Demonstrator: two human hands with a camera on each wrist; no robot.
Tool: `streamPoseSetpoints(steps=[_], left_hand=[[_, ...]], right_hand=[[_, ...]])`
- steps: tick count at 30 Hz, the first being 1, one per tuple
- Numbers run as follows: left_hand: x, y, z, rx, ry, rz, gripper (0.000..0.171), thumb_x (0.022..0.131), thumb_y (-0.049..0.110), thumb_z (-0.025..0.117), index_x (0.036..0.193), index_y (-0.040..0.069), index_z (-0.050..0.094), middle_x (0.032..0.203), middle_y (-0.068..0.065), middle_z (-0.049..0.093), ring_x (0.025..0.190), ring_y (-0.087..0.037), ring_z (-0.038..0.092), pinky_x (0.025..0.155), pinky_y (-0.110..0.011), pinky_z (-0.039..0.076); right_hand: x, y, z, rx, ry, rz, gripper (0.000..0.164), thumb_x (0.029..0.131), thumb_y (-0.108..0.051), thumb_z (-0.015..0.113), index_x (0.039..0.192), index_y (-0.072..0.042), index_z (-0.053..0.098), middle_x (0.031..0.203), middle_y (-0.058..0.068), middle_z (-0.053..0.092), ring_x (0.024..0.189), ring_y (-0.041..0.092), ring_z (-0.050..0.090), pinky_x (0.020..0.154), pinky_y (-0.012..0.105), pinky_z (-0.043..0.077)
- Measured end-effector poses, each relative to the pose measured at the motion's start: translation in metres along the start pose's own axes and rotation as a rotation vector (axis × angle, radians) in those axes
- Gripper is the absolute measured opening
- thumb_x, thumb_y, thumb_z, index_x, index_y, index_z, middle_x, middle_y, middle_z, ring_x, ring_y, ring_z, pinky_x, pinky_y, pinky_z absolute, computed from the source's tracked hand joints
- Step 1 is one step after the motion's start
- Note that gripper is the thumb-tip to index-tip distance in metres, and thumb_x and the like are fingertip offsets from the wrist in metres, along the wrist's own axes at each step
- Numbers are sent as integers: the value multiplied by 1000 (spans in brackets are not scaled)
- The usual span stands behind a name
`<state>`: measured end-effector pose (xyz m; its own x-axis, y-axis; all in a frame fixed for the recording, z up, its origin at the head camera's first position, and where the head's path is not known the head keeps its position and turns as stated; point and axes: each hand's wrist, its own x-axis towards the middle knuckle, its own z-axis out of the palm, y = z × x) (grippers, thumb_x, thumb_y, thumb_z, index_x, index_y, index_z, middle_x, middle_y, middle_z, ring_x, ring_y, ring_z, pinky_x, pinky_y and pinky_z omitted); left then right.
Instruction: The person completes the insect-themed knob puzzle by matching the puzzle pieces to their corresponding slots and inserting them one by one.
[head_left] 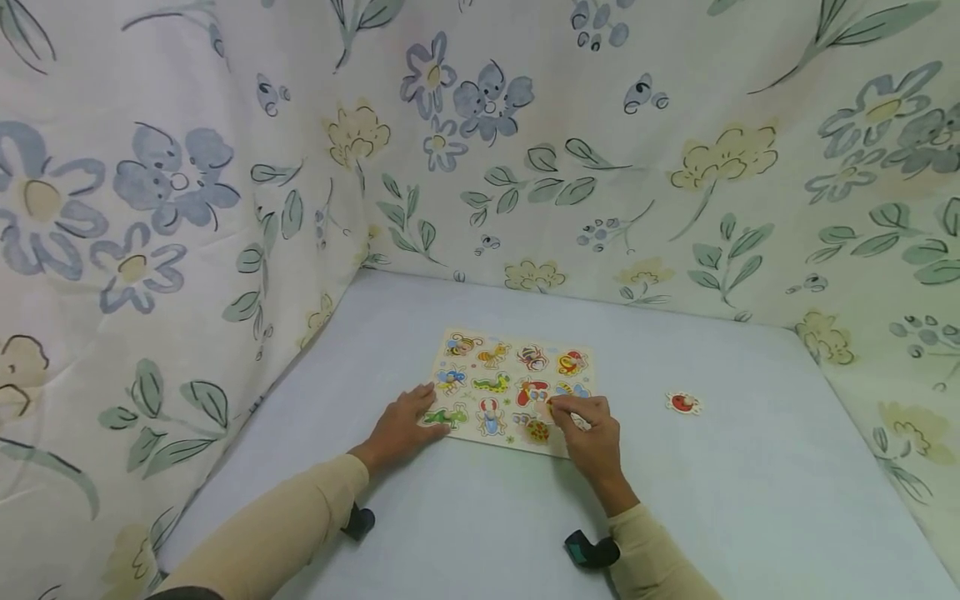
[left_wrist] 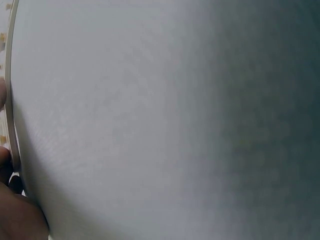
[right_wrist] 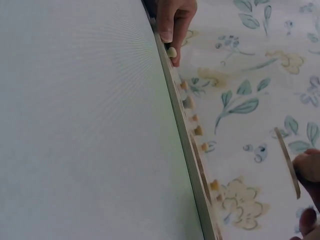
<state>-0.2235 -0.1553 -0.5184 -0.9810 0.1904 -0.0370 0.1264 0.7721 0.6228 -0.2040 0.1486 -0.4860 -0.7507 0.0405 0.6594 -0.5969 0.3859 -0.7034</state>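
Observation:
A wooden peg puzzle board (head_left: 500, 398) with several printed insect pieces lies on the table. At its near left corner my left hand (head_left: 403, 427) rests, fingers spread on the left edge and thumb by the near edge. My right hand (head_left: 594, 433), above the board's near right part, pinches a thin wooden puzzle piece (right_wrist: 286, 162). The right wrist view has it edge-on and raised off the board, its printed face hidden. That hand covers the board's near right corner. In the left wrist view only fingertips (left_wrist: 4, 156) show against the board's side.
A red ladybug piece (head_left: 684, 403) lies on the pale tabletop (head_left: 750, 492), right of the board. Small wooden knobs (right_wrist: 198, 130) stand up from the board. Floral cloth (head_left: 525, 183) hangs around the table at the back and both sides.

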Motion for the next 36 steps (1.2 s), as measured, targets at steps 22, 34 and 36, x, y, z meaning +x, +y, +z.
streamPoseSetpoints(steps=[22,34,36], left_hand=[[3,-3,0,7,9,16,79,84,43,74,143,0,42,153,-5,32,142,-25,22,115,-44,13],[2,-2,0,-6,14,17,79,84,41,74,142,-1,42,153,-6,32,142,-26,21,114,-46,12],[2,-1,1,-8,16,15,79,83,40,75,142,-1,43,153,-6,32,142,-27,22,114,-46,13]], right_hand=[[-13,42,11,-134,-177,84,14,78,-6,81,87,-15,80,84,-11,72,71,15,41,54,25,31],[-16,42,14,-199,-287,184,10,80,-11,80,87,-17,81,71,-13,57,72,15,38,56,30,30],[-16,42,14,-211,-291,184,10,79,-10,81,86,-17,81,71,-12,58,72,15,37,55,30,30]])
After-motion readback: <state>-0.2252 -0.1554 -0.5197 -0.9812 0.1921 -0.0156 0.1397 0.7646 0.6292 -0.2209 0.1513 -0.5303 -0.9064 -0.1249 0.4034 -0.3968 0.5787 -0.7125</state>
